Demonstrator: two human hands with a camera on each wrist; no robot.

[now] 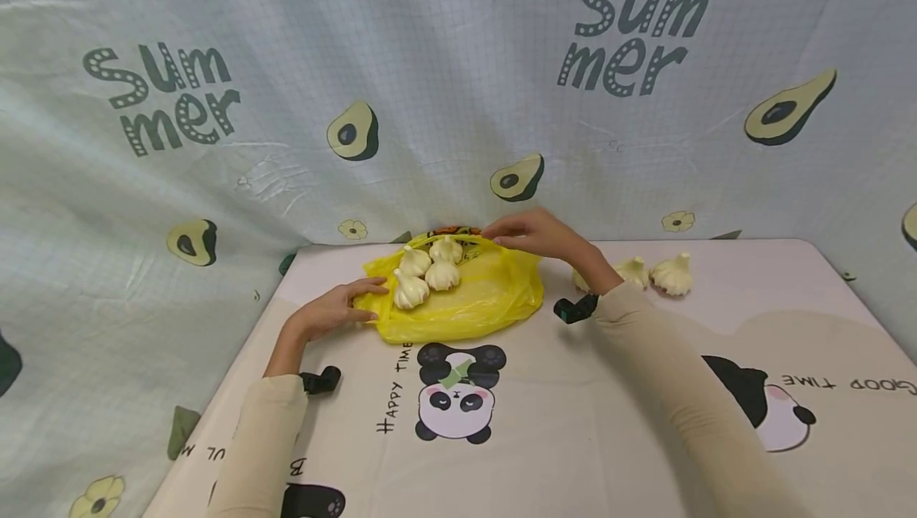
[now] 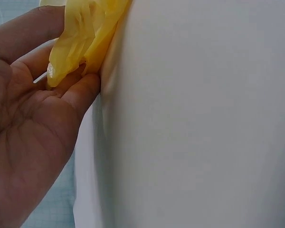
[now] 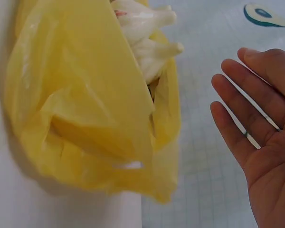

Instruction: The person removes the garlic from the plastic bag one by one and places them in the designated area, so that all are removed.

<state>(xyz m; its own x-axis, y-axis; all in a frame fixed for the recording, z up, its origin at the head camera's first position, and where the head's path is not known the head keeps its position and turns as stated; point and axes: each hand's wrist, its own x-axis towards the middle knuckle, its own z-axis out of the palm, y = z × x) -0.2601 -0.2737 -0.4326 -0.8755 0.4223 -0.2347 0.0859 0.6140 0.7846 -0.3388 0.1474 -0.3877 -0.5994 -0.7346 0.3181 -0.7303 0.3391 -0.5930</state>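
1. My left hand (image 1: 331, 313) rests at the near-left edge of the crinkled yellow plastic bag (image 1: 473, 299). In the left wrist view a fold of that film is pinched between thumb and fingers (image 2: 78, 88), which I judge pins the bag so it does not slide.
2. My right hand (image 1: 539, 234) is at the bag's far rim, beside its mouth. In the right wrist view the palm is open with the fingers (image 3: 242, 107) straight, holding nothing.
3. Four white garlic bulbs (image 1: 427, 271) sit clustered at the bag's far-left mouth; whether they lie inside the film or on top of it I cannot tell from the head view.
4. Two more loose garlic bulbs (image 1: 672, 274) lie well apart on the right, behind my right forearm.
5. Everything sits on the beige panda-print tablecloth (image 1: 573, 422), in front of the pale avocado-print backdrop (image 1: 458, 104).
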